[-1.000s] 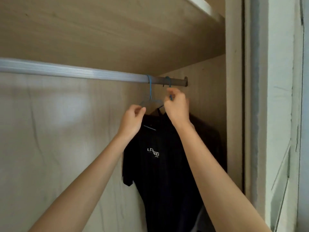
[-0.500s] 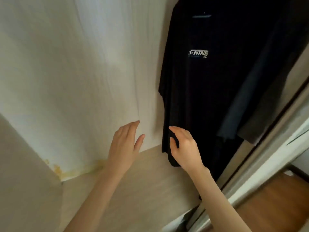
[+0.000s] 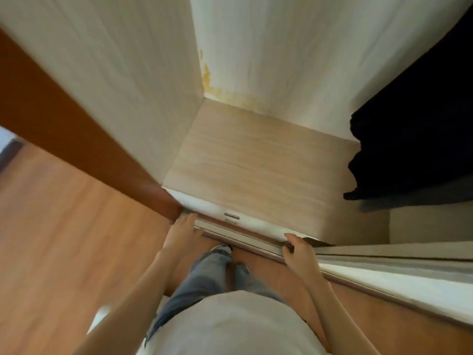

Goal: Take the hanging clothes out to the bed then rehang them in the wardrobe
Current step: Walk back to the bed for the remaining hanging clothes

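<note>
Both hands have dropped from the rail — left hand spread, right hand loosely curled, both empty — dark clothes hang, so fetching more comes next.

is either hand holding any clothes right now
No, the left hand and right hand are both empty, while the black clothes hang untouched in the wardrobe.

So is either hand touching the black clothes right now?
Apart. The head view shows the left hand and right hand low by the wardrobe's bottom track, with bare wardrobe floor between them and the black clothes.
</note>
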